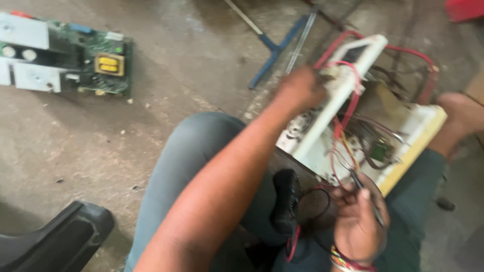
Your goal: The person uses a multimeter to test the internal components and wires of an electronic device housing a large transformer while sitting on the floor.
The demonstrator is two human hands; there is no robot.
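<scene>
The opened white appliance casing [353, 126] rests on the person's lap, tilted so the inner wires face up. The left hand [300, 88] is closed around the upper white panel of the casing, probably to keep it steady. Below the casing, the right hand [359, 221] pinches a thin dark tool [365, 194] (its tip is among the red wires [348, 108]). Far left of the casing lies a green circuit board [65, 58] on the concrete floor [191, 65], with free floor between them.
</scene>
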